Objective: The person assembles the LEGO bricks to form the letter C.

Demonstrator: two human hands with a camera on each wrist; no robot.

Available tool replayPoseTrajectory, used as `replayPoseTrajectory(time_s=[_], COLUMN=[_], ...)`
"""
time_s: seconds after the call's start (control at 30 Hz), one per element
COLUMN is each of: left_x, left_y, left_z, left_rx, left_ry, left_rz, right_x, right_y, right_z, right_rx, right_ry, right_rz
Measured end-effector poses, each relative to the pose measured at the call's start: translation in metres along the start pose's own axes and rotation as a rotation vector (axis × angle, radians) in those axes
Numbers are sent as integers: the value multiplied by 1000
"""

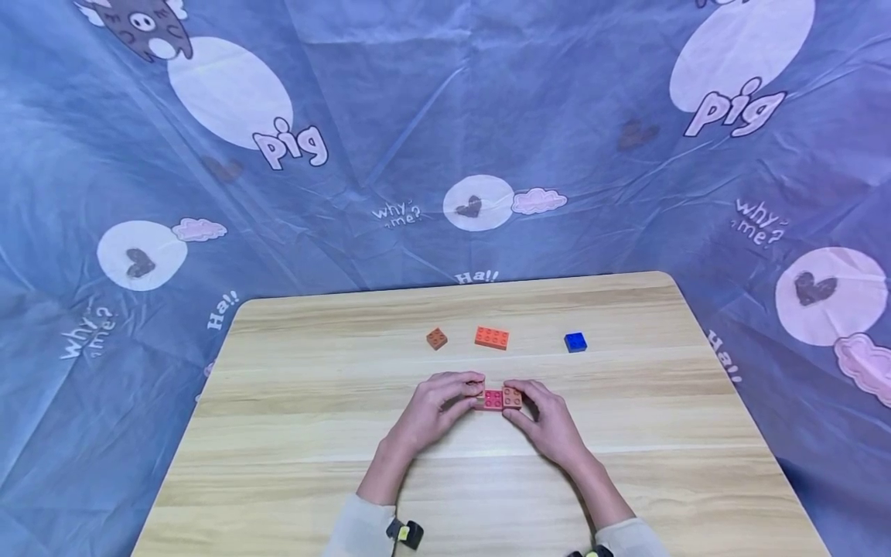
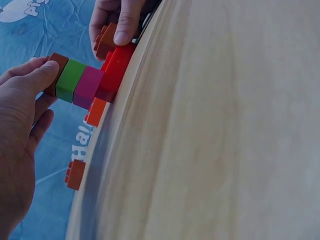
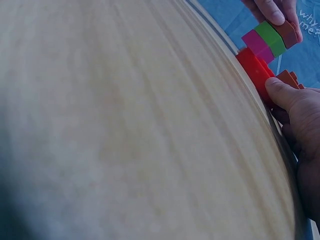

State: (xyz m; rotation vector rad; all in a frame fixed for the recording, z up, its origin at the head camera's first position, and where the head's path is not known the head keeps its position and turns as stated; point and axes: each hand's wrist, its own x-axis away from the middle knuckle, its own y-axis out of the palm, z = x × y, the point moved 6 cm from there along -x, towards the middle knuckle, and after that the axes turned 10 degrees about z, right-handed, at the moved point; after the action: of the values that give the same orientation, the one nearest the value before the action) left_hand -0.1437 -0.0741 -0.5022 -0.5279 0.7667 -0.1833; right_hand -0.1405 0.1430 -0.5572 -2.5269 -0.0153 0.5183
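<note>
Stack of brown, green, magenta blocks (image 2: 71, 81) is pinched by left hand (image 1: 437, 406); red brick (image 2: 118, 66) beneath, on table (image 1: 299, 449), is gripped by right hand (image 1: 550, 425). Stack might be sheared loose by sideways pressure.

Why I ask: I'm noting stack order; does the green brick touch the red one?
No, the pink brick sits between the green brick and the red brick.

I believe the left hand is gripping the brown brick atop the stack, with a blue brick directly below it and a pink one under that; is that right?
Not quite: the brick directly below the brown brick is green, not blue, as the left wrist view shows. The left hand does grip the brown brick, and the pink brick is under the green.
</note>
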Motion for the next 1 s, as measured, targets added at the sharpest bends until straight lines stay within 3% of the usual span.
replayPoseTrajectory(time_s=[0.33, 0.43, 0.6, 0.8, 1.0], left_x=[3, 3, 7, 11, 15], left_y=[5, 6, 9, 18, 23], left_z=[-6, -10, -18, -27, -29], left_rx=[83, 138, 214, 288, 339], left_ry=[-61, -129, -297, -468, -541], left_rz=[9, 19, 39, 13, 24], right_x=[3, 2, 1, 2, 2], right_y=[0, 0, 1, -1, -2], right_z=[1, 1, 1, 3, 3], right_rx=[6, 4, -11, -5, -12], right_ry=[12, 15, 16, 17, 5], right_rz=[-10, -8, -20, -10, -15])
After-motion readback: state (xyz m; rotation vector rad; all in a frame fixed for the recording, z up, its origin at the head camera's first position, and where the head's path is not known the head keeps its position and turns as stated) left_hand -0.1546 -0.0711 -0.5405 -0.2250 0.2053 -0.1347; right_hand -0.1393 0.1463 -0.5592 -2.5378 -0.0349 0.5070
